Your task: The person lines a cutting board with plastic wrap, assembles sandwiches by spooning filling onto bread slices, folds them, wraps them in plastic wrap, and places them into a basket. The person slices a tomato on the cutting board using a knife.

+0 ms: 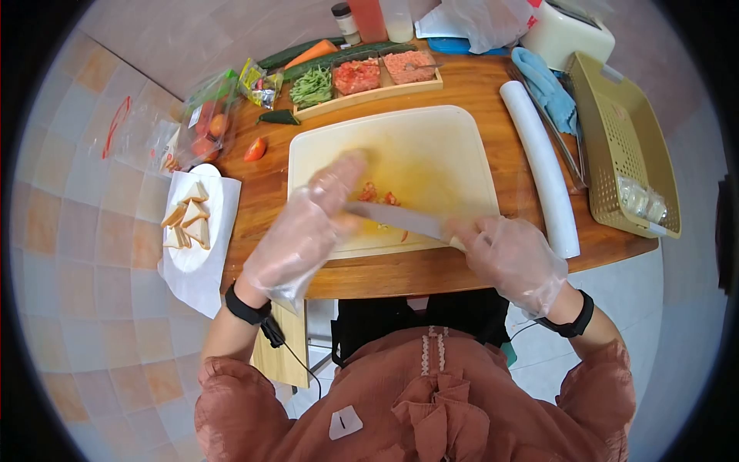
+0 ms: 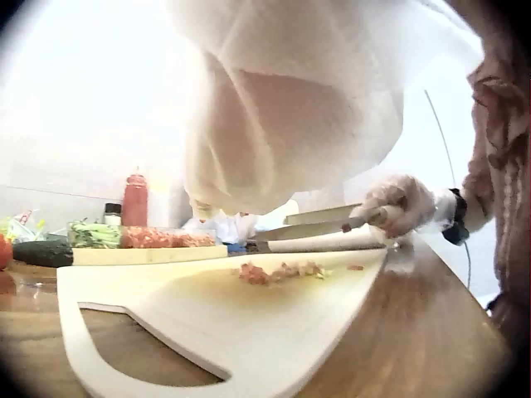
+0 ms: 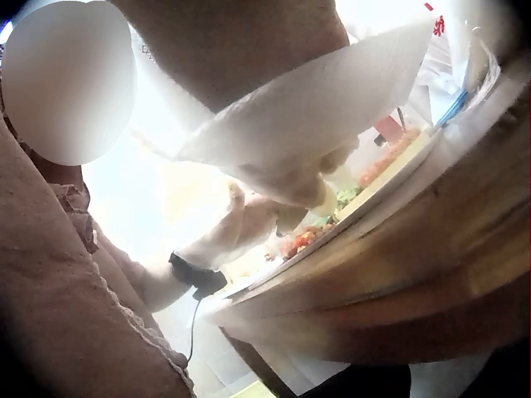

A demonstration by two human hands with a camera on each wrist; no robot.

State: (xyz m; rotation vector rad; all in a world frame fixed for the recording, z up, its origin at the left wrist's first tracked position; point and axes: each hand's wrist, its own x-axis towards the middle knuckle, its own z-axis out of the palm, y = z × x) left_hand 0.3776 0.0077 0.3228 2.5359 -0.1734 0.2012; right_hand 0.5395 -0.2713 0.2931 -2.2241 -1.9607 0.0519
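My gloved right hand grips the handle of a knife over the front of a cream cutting board. The blade points left, tilted slightly up toward its tip. Blurred by motion, my gloved left hand is over the board's left side, thumb and fingers spread apart near the knife tip. In the left wrist view, the knife blade is raised above the board. Small chopped red bits lie in a yellowish wet patch behind the blade; the left wrist view shows these bits in a low heap.
A wooden tray with shredded green vegetable and two reddish chopped foods stands behind the board. Left are a tomato wedge and sandwich pieces on a white plate. Right are a white roll and an olive basket.
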